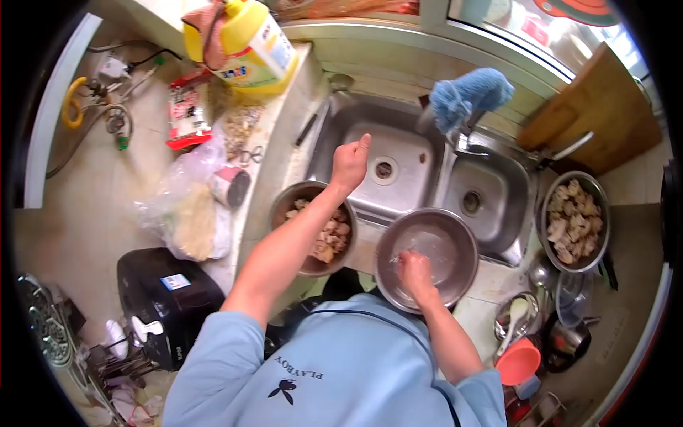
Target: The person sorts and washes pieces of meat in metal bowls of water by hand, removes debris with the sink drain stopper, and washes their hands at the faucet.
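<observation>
My left hand [350, 164] is above the large sink basin [405, 114], its fingers curled in and its thumb stuck out, with nothing visible in it. Under my left forearm stands a metal bowl [279, 226] of pale meat pieces [333, 236], partly hidden by the arm. My right hand [415, 272] reaches over the near rim into a wide metal bowl [452, 249]. Its fingers are closed, and what they hold, if anything, is hidden. That bowl overlaps the front edge of the sink; its inside looks wet.
On the right stands another bowl of meat pieces [573, 220], with ladles and a red cup [518, 361] nearby. A blue cloth [469, 96] hangs over the faucet. A cutting board [594, 110] leans behind. At left are a yellow jug [249, 50] and a black appliance [167, 306].
</observation>
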`<state>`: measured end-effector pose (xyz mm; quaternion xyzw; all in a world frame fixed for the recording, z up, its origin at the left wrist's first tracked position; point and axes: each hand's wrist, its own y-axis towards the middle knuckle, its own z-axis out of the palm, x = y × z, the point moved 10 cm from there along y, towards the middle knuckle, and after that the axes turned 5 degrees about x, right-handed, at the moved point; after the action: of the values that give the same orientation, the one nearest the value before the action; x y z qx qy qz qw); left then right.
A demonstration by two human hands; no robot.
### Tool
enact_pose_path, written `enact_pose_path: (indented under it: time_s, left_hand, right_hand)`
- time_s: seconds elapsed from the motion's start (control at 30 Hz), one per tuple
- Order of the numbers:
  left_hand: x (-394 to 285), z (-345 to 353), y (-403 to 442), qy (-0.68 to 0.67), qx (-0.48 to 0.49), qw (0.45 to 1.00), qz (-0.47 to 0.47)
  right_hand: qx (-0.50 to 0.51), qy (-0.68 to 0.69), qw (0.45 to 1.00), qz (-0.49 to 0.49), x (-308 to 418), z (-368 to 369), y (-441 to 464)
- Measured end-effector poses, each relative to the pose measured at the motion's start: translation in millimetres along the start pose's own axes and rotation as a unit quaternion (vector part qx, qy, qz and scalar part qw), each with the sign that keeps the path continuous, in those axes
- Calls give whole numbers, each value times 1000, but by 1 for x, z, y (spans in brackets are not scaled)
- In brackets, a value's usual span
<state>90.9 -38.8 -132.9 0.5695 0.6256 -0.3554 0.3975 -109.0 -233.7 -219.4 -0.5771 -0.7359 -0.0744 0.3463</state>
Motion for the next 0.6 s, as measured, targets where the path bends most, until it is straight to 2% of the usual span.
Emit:
enact_pose_path:
  time_s: [0.03,0.13,0.2,0.27,0.3,0.37,0.43,0.5,0.53,0.57,0.6]
  left_hand:
    - [5,-10,-4,-29,14,999,-37]
    - [4,-59,-37,-40,10,993,-113]
    - [6,-76,-64,131,18,991,19]
    - [50,-78,-98,86,61,992,-64]
    - [50,-84,-110,84,60,993,-64]
    - [20,-90,-123,279,15,958,62]
    - [16,-88,-126,254,32,967,-9]
    - [-6,-70,-127,207,47,977,2]
    - [-12,-58,-126,184,60,981,11]
    - [-18,-47,-126,162,69,984,20]
    - [-29,-37,-125,157,75,984,40]
  right_hand:
    - [-45,29,998,-17,0,-7,0]
    - [-87,60,993,-47,9,-33,-9]
    - [-86,69,994,15,5,-53,-19]
    - [-113,29,993,0,17,-78,-28]
    - [-139,-12,990,-16,24,-90,-32]
    - [-154,8,988,-4,19,-109,-37]
    - [-171,12,985,26,-2,-128,-51]
    - [-227,54,969,83,-32,-145,-62]
    - [-263,-18,962,76,-34,-157,-68]
    - [-265,-25,961,77,-45,-157,-71]
    - [-257,-10,959,122,-67,-152,-77]
